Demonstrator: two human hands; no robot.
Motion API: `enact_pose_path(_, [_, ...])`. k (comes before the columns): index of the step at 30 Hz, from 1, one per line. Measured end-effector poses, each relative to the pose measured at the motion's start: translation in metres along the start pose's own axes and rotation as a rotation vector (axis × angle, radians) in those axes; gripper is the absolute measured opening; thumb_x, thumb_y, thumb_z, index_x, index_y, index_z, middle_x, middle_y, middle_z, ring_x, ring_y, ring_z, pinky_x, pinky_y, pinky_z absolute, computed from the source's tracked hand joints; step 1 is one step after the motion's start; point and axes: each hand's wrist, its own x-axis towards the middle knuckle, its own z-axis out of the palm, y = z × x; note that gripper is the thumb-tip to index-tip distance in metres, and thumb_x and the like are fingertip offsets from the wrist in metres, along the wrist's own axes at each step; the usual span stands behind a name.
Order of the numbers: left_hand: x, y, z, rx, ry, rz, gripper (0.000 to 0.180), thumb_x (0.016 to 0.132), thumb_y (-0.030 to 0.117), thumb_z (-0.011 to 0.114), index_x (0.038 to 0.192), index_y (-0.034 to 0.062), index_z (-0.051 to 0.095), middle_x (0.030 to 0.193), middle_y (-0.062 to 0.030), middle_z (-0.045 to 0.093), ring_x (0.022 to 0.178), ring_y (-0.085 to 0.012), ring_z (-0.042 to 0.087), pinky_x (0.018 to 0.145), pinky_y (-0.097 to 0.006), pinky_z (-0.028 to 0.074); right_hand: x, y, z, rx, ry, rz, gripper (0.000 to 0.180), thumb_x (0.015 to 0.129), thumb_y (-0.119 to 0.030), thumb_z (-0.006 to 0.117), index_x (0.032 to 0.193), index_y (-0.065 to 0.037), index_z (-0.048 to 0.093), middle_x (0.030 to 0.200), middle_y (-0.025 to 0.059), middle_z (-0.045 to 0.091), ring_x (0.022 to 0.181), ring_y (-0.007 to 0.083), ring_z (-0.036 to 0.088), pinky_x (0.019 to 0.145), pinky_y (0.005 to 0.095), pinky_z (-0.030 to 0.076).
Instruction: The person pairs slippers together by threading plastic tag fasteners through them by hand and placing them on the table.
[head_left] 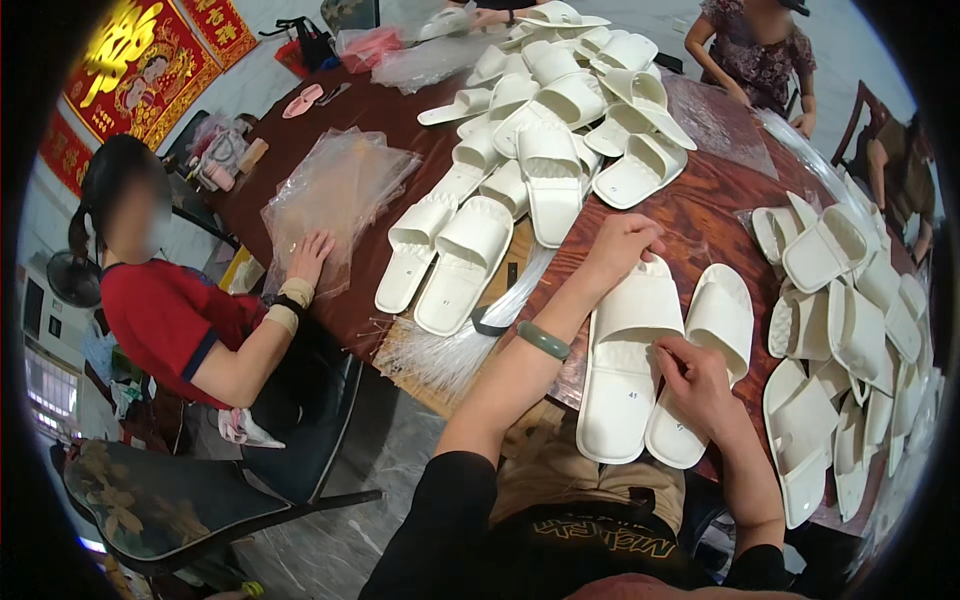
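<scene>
A pair of white slide slippers lies side by side at the table's near edge, toes pointing away from me: a left slipper (630,385) and a right slipper (705,335). My left hand (625,245), below a green bangle (543,340), is at the toe of the left slipper with its fingers curled closed. Between the two slippers, my right hand (697,385) is closed in a pinch close to the left slipper's strap edge. Whatever either hand pinches is too small or hidden to make out. A bundle of thin clear plastic strands (450,350) lies left of my left forearm.
White slippers are heaped in a far pile (550,100) and a right-hand pile (850,330). At left, a person in red (190,330) rests a hand on clear plastic bags (335,195). More people sit across the table. A chair (170,500) stands lower left.
</scene>
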Motion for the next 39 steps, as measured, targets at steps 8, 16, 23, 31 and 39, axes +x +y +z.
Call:
enact_pose_path(8, [-0.006, 0.009, 0.004, -0.213, -0.025, 0.124, 0.018, 0.092, 0.017, 0.049, 0.098, 0.0006, 0.055, 0.074, -0.0043, 0.060, 0.067, -0.0104, 0.057, 0.061, -0.021, 0.044, -0.019, -0.005, -0.027, -0.024, -0.097, -0.094, 0.014, 0.080, -0.005, 0.057, 0.091, 0.000, 0.063, 0.071, 0.0170, 0.060, 0.063, 0.0312, 0.060, 0.052, 0.0369, 0.045])
enact_pose_path(16, [0.044, 0.037, 0.063, 0.263, -0.569, 0.044, 0.022, 0.089, 0.021, 0.054, 0.100, 0.0029, 0.060, 0.094, -0.0036, 0.063, 0.081, -0.0113, 0.060, 0.071, -0.025, 0.049, -0.053, -0.022, -0.023, -0.633, 0.184, -0.186, 0.022, 0.063, -0.005, 0.055, 0.084, 0.001, 0.051, 0.078, 0.0126, 0.051, 0.072, 0.0268, 0.053, 0.062, 0.0366, 0.046])
enact_pose_path(23, [0.032, 0.003, 0.092, 0.581, -0.680, 0.029, 0.019, 0.092, 0.023, 0.051, 0.094, 0.0069, 0.062, 0.089, 0.0031, 0.060, 0.082, -0.0063, 0.053, 0.072, -0.022, 0.042, -0.079, 0.000, 0.008, -0.718, 0.082, -0.128, 0.029, 0.061, -0.005, 0.059, 0.088, 0.002, 0.052, 0.079, 0.0098, 0.049, 0.073, 0.0208, 0.051, 0.063, 0.0290, 0.046])
enact_pose_path(31, [0.021, 0.002, 0.077, 0.588, -0.636, 0.051, 0.018, 0.091, 0.021, 0.051, 0.091, 0.0069, 0.061, 0.080, 0.0041, 0.056, 0.072, -0.0059, 0.048, 0.067, -0.021, 0.040, -0.092, -0.025, 0.020, -0.686, 0.085, -0.277, 0.029, 0.061, -0.006, 0.059, 0.087, 0.003, 0.052, 0.073, 0.0079, 0.049, 0.065, 0.0191, 0.053, 0.055, 0.0269, 0.046])
enact_pose_path(39, [0.035, -0.006, 0.078, 0.564, -0.632, 0.041, 0.019, 0.091, 0.022, 0.051, 0.091, 0.0059, 0.061, 0.080, 0.0048, 0.056, 0.071, -0.0047, 0.047, 0.065, -0.021, 0.039, -0.081, -0.003, 0.023, -0.703, 0.041, -0.310, 0.021, 0.062, -0.008, 0.057, 0.080, 0.001, 0.050, 0.072, 0.0079, 0.049, 0.067, 0.0199, 0.054, 0.053, 0.0280, 0.045])
